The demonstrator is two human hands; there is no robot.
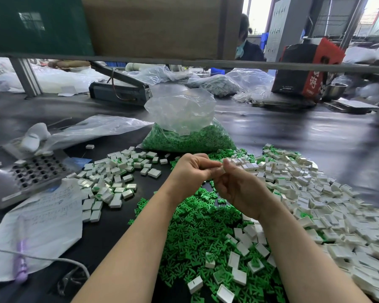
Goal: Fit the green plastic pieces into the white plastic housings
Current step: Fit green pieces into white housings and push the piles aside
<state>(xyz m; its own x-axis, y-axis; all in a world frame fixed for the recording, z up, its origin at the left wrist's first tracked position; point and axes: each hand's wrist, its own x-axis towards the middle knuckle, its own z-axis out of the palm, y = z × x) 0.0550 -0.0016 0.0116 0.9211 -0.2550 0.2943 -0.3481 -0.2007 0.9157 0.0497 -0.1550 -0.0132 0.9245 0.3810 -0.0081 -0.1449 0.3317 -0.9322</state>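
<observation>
My left hand [190, 169] and my right hand [234, 184] meet above the table's middle, fingers curled, pinching a small white housing [221, 171] between them; whether a green piece is in it is hidden. Below them lies a heap of loose green plastic pieces [197, 232]. A large spread of white housings [315, 193] covers the right side. To the left sits a smaller pile of white housings [112, 180], some showing green.
A clear bag of green pieces [188, 136] stands behind the hands. At left are a metal fixture with a grid of holes [35, 171], a handwritten paper sheet [46, 219], a purple pen [21, 259] and a cable. A person sits far back.
</observation>
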